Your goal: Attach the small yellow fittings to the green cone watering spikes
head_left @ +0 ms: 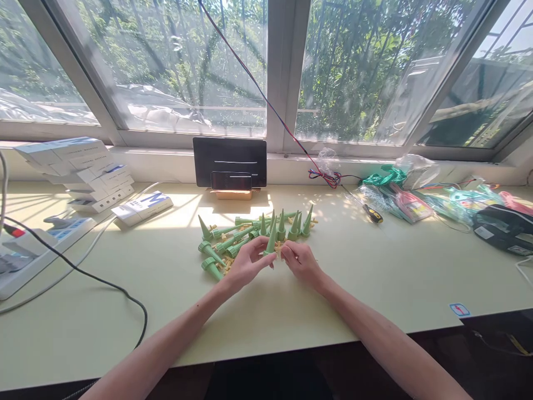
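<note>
My left hand (251, 261) is closed around the base of a green plastic watering spike (271, 239), its pointed tip upward. A small yellow valve (278, 249) sticks out of the spike's side. My right hand (300, 260) pinches this valve at its right end, so both hands meet on one piece. Around and behind them lie several more green spikes (211, 268) with yellow valves, some standing on their caps, others lying flat. The fingertips of my right hand are partly hidden.
A tablet and phone (230, 161) lean on a stand at the back. White boxes (83, 172) are stacked at left, near a power strip (62, 244) and a black cable (104, 282). A screwdriver (372, 214) and bagged items (410, 203) lie at right.
</note>
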`<state>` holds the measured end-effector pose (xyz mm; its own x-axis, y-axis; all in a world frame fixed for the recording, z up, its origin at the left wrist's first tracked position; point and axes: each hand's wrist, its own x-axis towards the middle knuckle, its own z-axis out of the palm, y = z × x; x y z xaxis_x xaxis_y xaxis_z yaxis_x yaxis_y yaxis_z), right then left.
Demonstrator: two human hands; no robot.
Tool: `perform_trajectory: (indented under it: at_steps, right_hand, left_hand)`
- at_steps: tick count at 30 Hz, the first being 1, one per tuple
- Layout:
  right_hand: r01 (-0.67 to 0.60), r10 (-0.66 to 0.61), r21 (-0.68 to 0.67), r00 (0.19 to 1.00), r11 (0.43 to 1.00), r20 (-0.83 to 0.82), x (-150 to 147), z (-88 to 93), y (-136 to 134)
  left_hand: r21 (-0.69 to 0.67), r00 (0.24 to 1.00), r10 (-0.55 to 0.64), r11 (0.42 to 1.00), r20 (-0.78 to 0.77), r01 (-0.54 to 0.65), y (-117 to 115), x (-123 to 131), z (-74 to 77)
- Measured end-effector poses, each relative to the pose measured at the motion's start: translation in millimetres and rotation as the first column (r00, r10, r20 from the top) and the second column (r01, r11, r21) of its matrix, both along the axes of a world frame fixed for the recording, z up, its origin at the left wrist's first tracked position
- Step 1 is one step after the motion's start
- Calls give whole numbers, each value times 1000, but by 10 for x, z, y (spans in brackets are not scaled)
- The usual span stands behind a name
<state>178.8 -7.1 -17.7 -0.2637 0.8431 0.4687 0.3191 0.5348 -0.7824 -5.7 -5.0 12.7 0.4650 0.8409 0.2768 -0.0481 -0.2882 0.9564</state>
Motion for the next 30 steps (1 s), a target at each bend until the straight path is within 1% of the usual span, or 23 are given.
perform_trajectory:
  at_steps: [3,6,9,11,13,15,17,19,20,22,24,25,26,28,30]
  right_hand:
    - [-6,5,-8,1000,1000,-7,-8,15,-9]
    - [-10,9,-45,1000,999,-26,-24,22,-19]
    - [-13,2,-128,997,992,-83,-42,4,-17]
    - [-27,-2,-202,990,979,-142,-52,-14,-9]
    - [-65,6,-282,979,957,-205,-58,-26,3]
    - [-128,28,-360,962,924,-270,-61,-29,16]
    - [-201,52,-428,941,881,-334,-60,-23,26]
    - [-263,70,-474,920,840,-386,-58,-12,33]
    - [-284,74,-486,911,827,-406,-58,-8,36]
    - [-293,71,-491,904,821,-421,-58,-4,39]
    - [-246,54,-470,922,848,-384,-60,-9,40]
    - [-205,43,-449,938,870,-345,-61,-13,39]
    - [-158,30,-419,954,894,-297,-62,-18,36]
    - [-69,1,-331,980,941,-201,-61,-21,24]
    - [-3,-24,-226,993,974,-116,-58,-11,4]
  left_hand:
    - [-12,999,-42,999,32,42,24,4,-32]
    - [22,998,-60,998,32,59,40,5,-75]
    - [102,999,-41,994,-26,43,41,-2,-108]
    - [195,994,16,981,-105,5,36,-13,-124]
    - [321,977,106,946,-184,-43,32,-24,-143]
    - [460,956,185,886,-226,-63,34,-36,-169]
    - [573,944,227,818,-241,-50,44,-47,-200]
    - [636,938,245,771,-246,-34,53,-55,-225]
    - [649,936,249,760,-248,-31,54,-57,-233]
    - [641,935,259,766,-244,-44,48,-53,-237]
    - [597,934,264,799,-241,-72,30,-39,-223]
    - [556,935,261,826,-239,-89,18,-30,-211]
    - [501,940,250,859,-232,-105,6,-19,-195]
    - [344,965,180,933,-189,-107,-17,4,-152]
    - [158,993,68,986,-95,-52,-30,22,-98]
